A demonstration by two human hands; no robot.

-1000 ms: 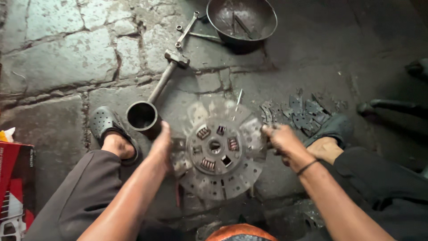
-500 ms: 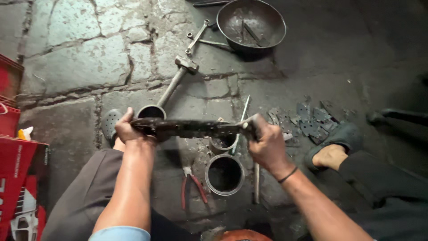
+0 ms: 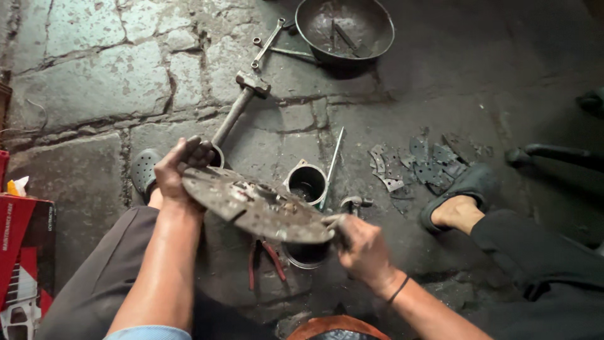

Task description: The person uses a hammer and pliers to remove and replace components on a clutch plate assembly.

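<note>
Half a second ago the disc (image 3: 255, 204) was held level and edge-on, a thin dark bar between the hands; now it is tipped so its greasy face shows, and it slants from ten o'clock down to four o'clock. That slant is its long axis as seen here, high end at the left hand (image 3: 176, 173), low end at the right hand (image 3: 362, 249). The left fingers (image 3: 196, 151) curl over the upper rim; the right hand's fingers pinch the lower rim. The disc hangs in the air above the stone floor (image 3: 88, 82), over two metal cylinders (image 3: 308, 182) and red-handled pliers (image 3: 264, 258). At twelve o'clock lie a hammer (image 3: 242, 104) and a dark pan (image 3: 345, 28).
</note>
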